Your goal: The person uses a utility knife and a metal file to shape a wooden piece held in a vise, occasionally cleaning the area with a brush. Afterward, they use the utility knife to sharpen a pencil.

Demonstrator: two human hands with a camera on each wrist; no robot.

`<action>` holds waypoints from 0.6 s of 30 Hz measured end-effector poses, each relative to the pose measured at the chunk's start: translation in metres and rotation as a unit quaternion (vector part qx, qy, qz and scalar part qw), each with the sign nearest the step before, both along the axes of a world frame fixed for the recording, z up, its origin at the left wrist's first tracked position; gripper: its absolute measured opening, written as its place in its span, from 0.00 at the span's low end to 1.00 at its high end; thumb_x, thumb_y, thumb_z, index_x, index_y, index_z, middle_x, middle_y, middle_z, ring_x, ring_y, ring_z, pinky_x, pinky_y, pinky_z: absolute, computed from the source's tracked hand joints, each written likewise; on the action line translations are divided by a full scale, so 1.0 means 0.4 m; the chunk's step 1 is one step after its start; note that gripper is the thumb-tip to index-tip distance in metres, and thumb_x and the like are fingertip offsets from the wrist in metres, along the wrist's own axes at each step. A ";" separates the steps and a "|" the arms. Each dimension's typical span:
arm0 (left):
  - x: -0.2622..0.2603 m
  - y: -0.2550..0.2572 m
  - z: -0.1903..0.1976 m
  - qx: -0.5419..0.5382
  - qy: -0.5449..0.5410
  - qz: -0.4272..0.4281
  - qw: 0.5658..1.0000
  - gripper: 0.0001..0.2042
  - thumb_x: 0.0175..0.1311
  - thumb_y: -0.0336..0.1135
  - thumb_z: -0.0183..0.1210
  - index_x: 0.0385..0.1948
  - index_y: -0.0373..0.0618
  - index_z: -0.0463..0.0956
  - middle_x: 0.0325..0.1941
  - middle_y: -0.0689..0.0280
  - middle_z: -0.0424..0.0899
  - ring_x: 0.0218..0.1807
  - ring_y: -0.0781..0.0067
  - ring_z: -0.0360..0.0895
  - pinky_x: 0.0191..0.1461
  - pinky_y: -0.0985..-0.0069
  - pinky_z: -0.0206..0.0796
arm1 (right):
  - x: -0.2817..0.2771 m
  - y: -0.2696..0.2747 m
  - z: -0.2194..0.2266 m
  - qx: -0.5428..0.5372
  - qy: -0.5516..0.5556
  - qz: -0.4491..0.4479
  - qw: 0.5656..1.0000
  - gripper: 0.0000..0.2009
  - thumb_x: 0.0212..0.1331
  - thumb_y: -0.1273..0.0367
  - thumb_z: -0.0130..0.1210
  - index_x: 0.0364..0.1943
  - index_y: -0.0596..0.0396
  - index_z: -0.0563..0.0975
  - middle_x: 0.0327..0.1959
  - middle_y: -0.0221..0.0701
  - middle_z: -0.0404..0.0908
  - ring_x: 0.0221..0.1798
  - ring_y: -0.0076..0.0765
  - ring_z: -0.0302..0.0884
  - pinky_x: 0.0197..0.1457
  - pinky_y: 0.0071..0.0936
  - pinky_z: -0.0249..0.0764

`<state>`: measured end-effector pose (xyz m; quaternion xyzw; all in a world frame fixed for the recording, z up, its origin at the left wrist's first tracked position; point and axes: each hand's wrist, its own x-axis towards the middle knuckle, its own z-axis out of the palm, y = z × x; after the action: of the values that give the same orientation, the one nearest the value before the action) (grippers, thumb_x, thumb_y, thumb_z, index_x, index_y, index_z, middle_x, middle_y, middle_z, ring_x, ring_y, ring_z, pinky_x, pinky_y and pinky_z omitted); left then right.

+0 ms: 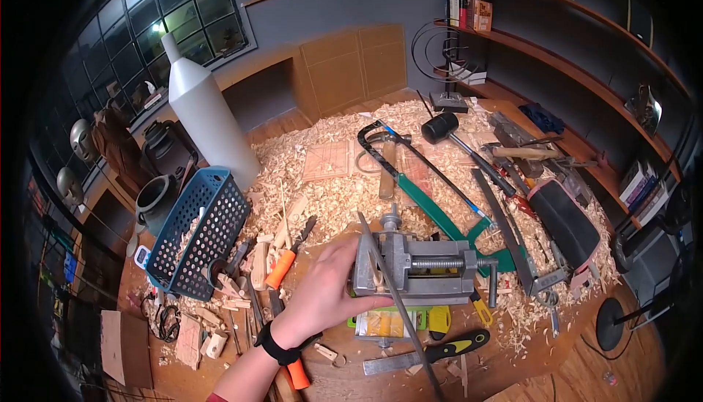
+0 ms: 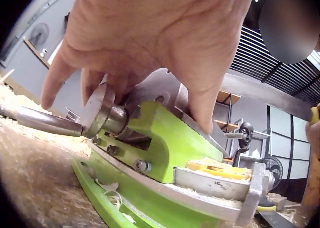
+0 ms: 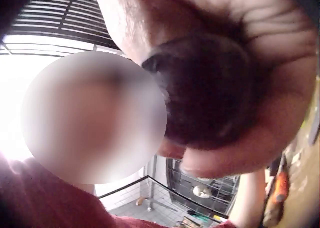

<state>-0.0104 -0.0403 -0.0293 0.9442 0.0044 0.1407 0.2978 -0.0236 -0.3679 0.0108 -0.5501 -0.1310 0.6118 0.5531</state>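
My left hand point(image 1: 320, 293) grips the left end of a grey metal vise point(image 1: 458, 286), thumb on the near side. In the left wrist view, that hand point(image 2: 160, 38) spreads its fingers over the vise's top, above a bright green body point(image 2: 185, 145). A long, narrow dark metal tool point(image 1: 396, 293) lies slantwise across the vise's left part, beside a small light wooden piece point(image 1: 378, 279). The right wrist view shows my right hand point(image 3: 280, 113) with its fingers curled round a dark rounded handle point(image 3: 205, 90); the handle's far end is hidden there.
Wood shavings point(image 1: 315, 201) cover much of the table. A green-handled saw point(image 1: 432, 208) and a mallet point(image 1: 439, 129) lie beyond the vise. To the left are a blue basket point(image 1: 198, 237) and an orange-handled chisel point(image 1: 280, 269); a black-and-yellow-handled blade point(image 1: 460, 345) lies in front.
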 end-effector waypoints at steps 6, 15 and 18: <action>0.000 -0.003 0.010 0.008 0.016 0.007 1.000 0.45 0.49 0.55 0.77 0.63 0.29 0.68 0.61 0.42 0.78 0.66 0.39 0.72 0.69 0.55 0.67 | 0.090 -0.054 0.017 -0.074 -0.029 0.030 0.996 0.21 0.79 0.67 0.45 0.72 0.52 0.61 0.22 0.23 0.71 0.14 0.18 0.66 0.17 0.19 0.62; -0.005 -0.010 0.022 -0.010 0.011 0.018 1.000 0.36 0.49 0.55 0.77 0.50 0.33 0.75 0.53 0.46 0.81 0.62 0.42 0.75 0.64 0.56 0.69 | 0.205 0.043 0.134 -0.181 -0.135 0.079 0.971 0.07 0.74 0.66 0.55 0.37 0.52 0.73 0.17 0.18 0.67 0.14 0.16 0.62 0.15 0.21 0.56; -0.005 -0.006 0.007 -0.017 -0.002 0.026 1.000 0.34 0.50 0.55 0.76 0.49 0.34 0.76 0.51 0.47 0.81 0.61 0.43 0.74 0.63 0.57 0.69 | 0.233 -0.018 0.118 -0.199 -0.125 0.098 0.967 0.08 0.74 0.67 0.56 0.36 0.53 0.73 0.17 0.17 0.66 0.14 0.15 0.60 0.15 0.20 0.55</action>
<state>-0.0124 -0.0426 -0.0266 0.9382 0.0311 0.1506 0.3100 0.0696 -0.3750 0.0581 -0.7056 -0.1284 0.6030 0.3493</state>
